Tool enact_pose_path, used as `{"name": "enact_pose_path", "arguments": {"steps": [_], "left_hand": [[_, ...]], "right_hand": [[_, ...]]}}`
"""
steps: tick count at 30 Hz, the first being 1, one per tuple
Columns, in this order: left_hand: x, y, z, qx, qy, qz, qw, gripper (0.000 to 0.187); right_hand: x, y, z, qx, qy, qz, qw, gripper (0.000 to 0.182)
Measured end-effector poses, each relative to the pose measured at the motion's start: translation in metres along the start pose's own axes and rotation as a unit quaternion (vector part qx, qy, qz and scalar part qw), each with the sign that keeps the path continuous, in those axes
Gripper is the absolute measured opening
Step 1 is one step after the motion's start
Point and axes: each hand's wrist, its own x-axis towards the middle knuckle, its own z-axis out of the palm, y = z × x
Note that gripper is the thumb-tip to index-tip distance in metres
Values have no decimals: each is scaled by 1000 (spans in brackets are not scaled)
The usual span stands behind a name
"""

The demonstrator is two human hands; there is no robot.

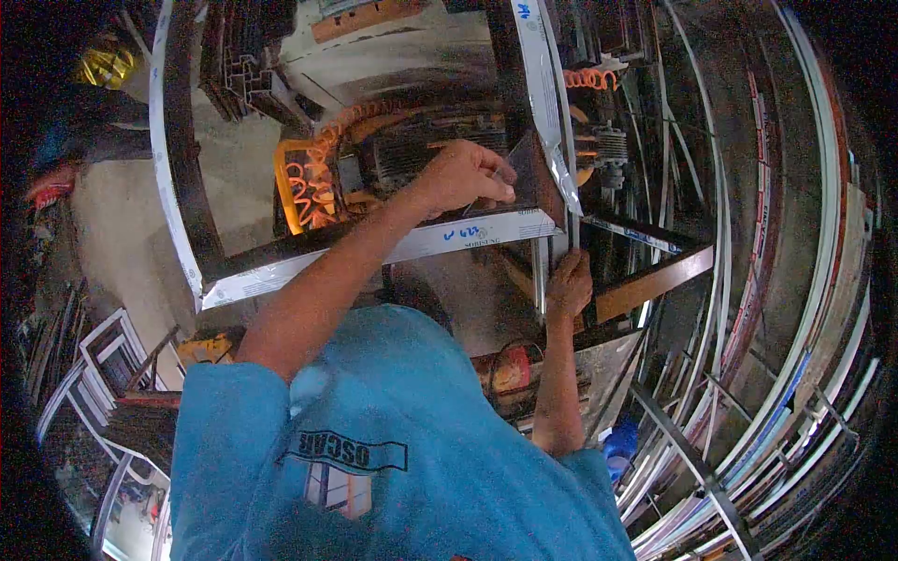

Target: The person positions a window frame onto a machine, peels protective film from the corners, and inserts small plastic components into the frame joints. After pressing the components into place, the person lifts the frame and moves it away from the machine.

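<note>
A dark metal frame [210,224], its faces covered with white protective film printed with lettering and blue handwriting, lies in front of me. My left hand [468,178] is over the inner side of its near bar [412,245], close to the right-hand corner. The fingers are curled together; what they pinch is too small to make out. A thin, see-through dark flap [528,164] shows beside the fingertips. Lower right, my right hand [568,283] is wrapped around an upright bar [558,245] just below that corner. Loose, wrinkled film [561,178] runs along the right bar.
An orange coiled air hose [313,178] and a dark machine [402,154] are beneath the frame. A brown-sided stand [655,280] supports the right side. Long metal profiles [823,187] fill the right. White frames [112,346] stand lower left. Another person's hand [56,182] is at far left.
</note>
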Motion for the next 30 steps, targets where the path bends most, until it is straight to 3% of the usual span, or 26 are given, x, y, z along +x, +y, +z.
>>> {"name": "enact_pose_path", "arguments": {"steps": [5,6,9,13,14,17,19,20,22,23,24,25,26,28,30], "left_hand": [[4,-20,7,71,53,114,989,28],[3,-22,9,42,54,100,993,27],[-12,-25,8,20,73,98,992,24],[-48,-26,-9,-64,129,98,985,21],[-63,-27,-19,-7,145,79,986,23],[-81,-83,-63,147,265,112,947,26],[-126,-64,-80,72,319,102,940,27],[-150,-57,-90,34,344,97,933,27],[-181,-89,-131,69,469,120,873,24],[-206,-67,-131,-1,497,108,861,23],[-231,-44,-129,-72,522,96,844,22],[-243,-76,-162,-93,550,121,821,21],[-260,-70,-167,-100,565,132,808,22],[-286,-68,-178,-103,601,149,778,25],[-299,-84,-196,-98,643,162,742,27]], "right_hand": [[-2,-4,0,28,24,25,999,50],[0,-6,-12,20,-57,17,998,52],[1,13,7,9,18,-14,1000,48],[-4,-2,-5,7,15,31,999,49],[-4,-2,-5,12,27,18,999,50],[-1,3,-5,-12,4,21,1000,49],[2,10,3,-20,3,25,999,48],[2,22,14,45,35,-17,998,52],[14,64,43,37,59,-95,993,52],[16,71,53,30,72,-133,988,53],[23,6,-15,74,-148,102,981,49],[36,24,1,204,-131,63,968,48],[61,58,24,328,-113,23,937,46],[84,50,28,460,-71,-38,884,37],[115,-9,-3,460,-33,-110,880,29]]}}
